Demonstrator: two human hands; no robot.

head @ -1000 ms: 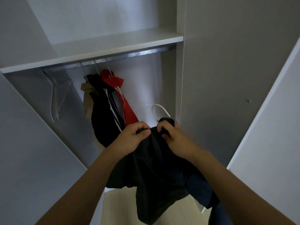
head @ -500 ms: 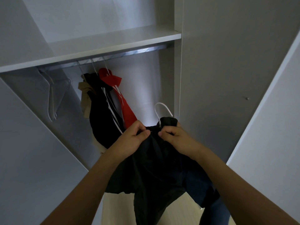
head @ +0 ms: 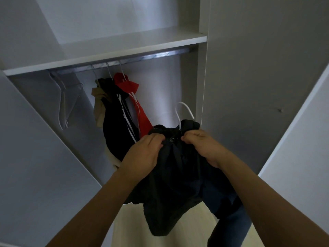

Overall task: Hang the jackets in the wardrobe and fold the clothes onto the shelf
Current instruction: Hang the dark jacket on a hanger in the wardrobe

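Some of the job is looking done already. Up on the rail (head: 160, 55), at about 11 o'clock from the hands, three jackets are hanging side by side: a tan one (head: 98, 104), a dark one with white stripes (head: 115, 125) and a red one (head: 140, 111). Two bare hangers (head: 65, 104) are hanging further along at 10 o'clock, waiting for more.

Right now a black jacket (head: 174, 184) is being held up in the middle, in front of the open wardrobe. The left hand (head: 142, 154) is curling its fingers around the cloth near the collar. The right hand (head: 204, 145) is pinching the cloth on the other side of the collar. A white hanger hook (head: 183, 111) is sticking up out of the jacket at 12 o'clock, so the hanger seems to be inside it. The hook is not on the rail yet, and the rail is well above it.

So this jacket is probably getting fixed on its hanger, and lifting it to the rail is still to do.

The shelf (head: 124, 43) above the rail is showing no folded clothes, so the folding part looks not begun. Something blue (head: 236, 227) is hanging low at 5 o'clock; I cannot tell what it is.
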